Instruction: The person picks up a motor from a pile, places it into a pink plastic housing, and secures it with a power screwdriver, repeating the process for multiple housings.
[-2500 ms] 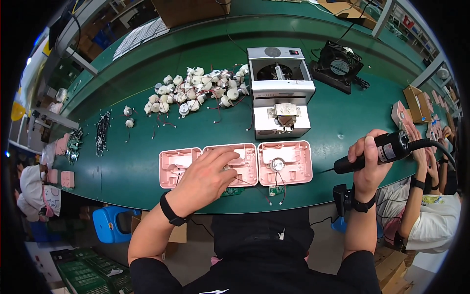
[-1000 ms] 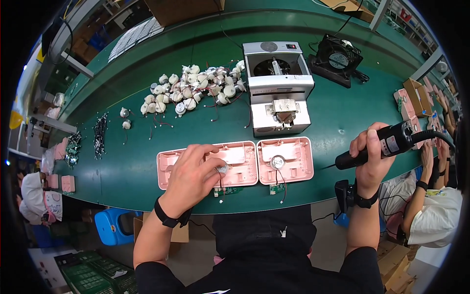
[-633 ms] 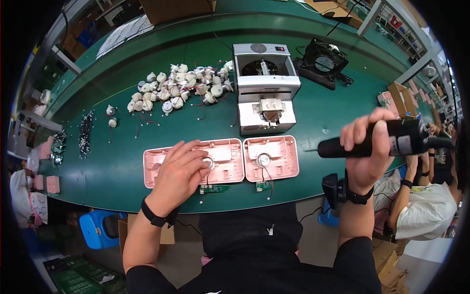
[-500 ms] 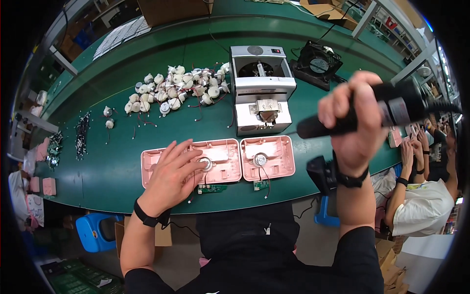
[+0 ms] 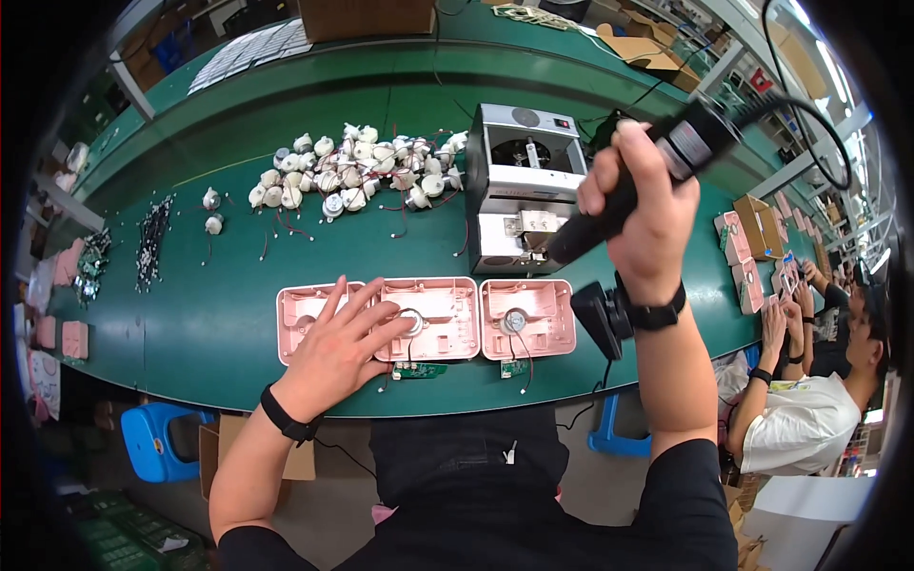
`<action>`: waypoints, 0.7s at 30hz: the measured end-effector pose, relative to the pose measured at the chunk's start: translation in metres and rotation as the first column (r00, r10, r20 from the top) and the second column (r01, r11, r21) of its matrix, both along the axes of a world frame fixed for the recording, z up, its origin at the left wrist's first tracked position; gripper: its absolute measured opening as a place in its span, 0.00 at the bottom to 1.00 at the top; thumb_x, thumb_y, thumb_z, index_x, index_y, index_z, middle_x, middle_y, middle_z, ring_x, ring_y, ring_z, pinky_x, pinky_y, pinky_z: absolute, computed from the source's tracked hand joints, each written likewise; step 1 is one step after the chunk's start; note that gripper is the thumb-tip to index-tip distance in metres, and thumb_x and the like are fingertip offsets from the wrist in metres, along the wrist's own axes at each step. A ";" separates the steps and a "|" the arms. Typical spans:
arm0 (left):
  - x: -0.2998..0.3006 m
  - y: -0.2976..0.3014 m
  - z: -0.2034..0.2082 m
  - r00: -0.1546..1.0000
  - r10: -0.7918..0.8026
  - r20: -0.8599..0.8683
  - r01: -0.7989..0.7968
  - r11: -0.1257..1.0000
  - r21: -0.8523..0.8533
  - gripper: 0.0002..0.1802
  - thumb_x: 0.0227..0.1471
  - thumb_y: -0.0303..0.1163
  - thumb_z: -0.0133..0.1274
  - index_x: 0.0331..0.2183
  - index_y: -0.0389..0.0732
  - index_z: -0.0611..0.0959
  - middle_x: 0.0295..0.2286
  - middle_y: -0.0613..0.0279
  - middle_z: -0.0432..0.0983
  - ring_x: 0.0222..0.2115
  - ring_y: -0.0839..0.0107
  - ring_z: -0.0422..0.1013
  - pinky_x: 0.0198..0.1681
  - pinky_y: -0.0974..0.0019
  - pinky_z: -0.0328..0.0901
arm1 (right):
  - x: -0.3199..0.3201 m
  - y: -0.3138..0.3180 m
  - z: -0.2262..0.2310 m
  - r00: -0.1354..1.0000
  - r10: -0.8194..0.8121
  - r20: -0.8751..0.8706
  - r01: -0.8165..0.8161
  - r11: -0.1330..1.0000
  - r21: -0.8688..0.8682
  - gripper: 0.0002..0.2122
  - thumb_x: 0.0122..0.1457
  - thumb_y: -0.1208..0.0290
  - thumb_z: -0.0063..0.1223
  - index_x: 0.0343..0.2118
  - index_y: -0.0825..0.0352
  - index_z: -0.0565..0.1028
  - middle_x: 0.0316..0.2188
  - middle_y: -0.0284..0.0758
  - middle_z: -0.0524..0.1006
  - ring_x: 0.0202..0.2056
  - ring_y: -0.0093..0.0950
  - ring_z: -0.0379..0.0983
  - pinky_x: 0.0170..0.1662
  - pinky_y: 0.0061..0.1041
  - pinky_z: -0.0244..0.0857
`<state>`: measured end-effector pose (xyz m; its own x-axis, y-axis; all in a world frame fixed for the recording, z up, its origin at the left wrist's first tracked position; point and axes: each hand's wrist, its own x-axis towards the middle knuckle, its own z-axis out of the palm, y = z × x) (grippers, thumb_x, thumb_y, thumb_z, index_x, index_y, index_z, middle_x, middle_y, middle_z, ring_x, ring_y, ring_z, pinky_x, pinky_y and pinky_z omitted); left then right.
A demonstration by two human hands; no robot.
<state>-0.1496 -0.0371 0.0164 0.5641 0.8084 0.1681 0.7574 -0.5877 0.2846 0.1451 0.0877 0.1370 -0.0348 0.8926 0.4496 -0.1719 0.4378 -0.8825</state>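
My right hand (image 5: 657,205) is wrapped round a black electric screwdriver (image 5: 595,226), raised above the table. Its lower end points down and left at the front of a grey-and-white screw feeder (image 5: 503,236); the tip is hard to make out. My left hand (image 5: 333,347) lies with fingers spread over the left pink plastic housing (image 5: 284,324) and the middle pink housing (image 5: 447,319). A fingertip is at the round metal motor (image 5: 412,324) in the middle one. Beside it, a right pink housing (image 5: 562,319) holds another motor (image 5: 515,322).
Small green circuit boards (image 5: 424,371) lie before the housings. Behind is a heap of white motors (image 5: 357,167) with wires. Screw piles (image 5: 152,243) lie at left. A cardboard box (image 5: 757,226) and a person in a white shirt (image 5: 804,423) are at right.
My right hand has moved left with the screwdriver, bringing its lower end to the front of the screw feeder. My left hand stays spread on the housings. The view has shifted slightly.
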 end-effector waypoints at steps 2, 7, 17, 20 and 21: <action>-0.001 -0.002 -0.003 0.999 0.006 -0.035 -0.005 1.000 0.022 0.41 0.36 0.36 0.70 0.55 0.52 0.75 0.51 0.65 0.70 0.63 0.56 0.58 0.68 0.40 0.48 | -0.004 -0.022 -0.002 0.990 0.113 -0.088 -0.113 0.994 0.006 0.08 0.66 0.67 0.50 0.38 0.66 0.69 0.20 0.32 0.69 0.18 0.25 0.67 0.24 0.27 0.62; 0.010 -0.005 -0.008 1.000 -0.025 0.011 0.025 1.000 0.015 0.39 0.38 0.37 0.69 0.55 0.52 0.76 0.50 0.66 0.70 0.63 0.58 0.58 0.68 0.38 0.47 | -0.022 -0.070 -0.010 0.948 0.282 -0.146 -0.280 0.959 0.031 0.10 0.66 0.63 0.49 0.40 0.64 0.65 0.21 0.32 0.69 0.18 0.24 0.65 0.25 0.28 0.63; 0.030 -0.015 -0.011 0.998 -0.013 0.060 0.010 0.999 0.046 0.36 0.40 0.36 0.68 0.54 0.53 0.76 0.48 0.67 0.70 0.62 0.59 0.58 0.68 0.38 0.46 | -0.042 -0.085 -0.053 0.945 0.289 0.150 -0.295 0.955 0.016 0.15 0.62 0.65 0.55 0.42 0.65 0.62 0.22 0.35 0.69 0.20 0.25 0.66 0.29 0.29 0.67; 0.029 -0.017 -0.012 0.998 -0.008 0.057 0.005 0.999 0.048 0.36 0.40 0.36 0.68 0.54 0.53 0.76 0.48 0.67 0.70 0.62 0.60 0.58 0.68 0.38 0.47 | -0.045 -0.084 -0.061 0.946 0.295 0.138 -0.297 0.955 -0.003 0.14 0.62 0.67 0.54 0.42 0.66 0.62 0.22 0.36 0.69 0.21 0.25 0.66 0.29 0.29 0.67; 0.029 -0.017 -0.013 0.998 -0.007 0.055 0.004 0.999 0.050 0.35 0.41 0.37 0.68 0.54 0.53 0.76 0.48 0.67 0.70 0.62 0.60 0.58 0.68 0.38 0.46 | -0.047 -0.083 -0.063 0.945 0.297 0.137 -0.299 0.954 -0.008 0.14 0.62 0.67 0.54 0.42 0.66 0.61 0.22 0.37 0.69 0.21 0.25 0.66 0.29 0.29 0.67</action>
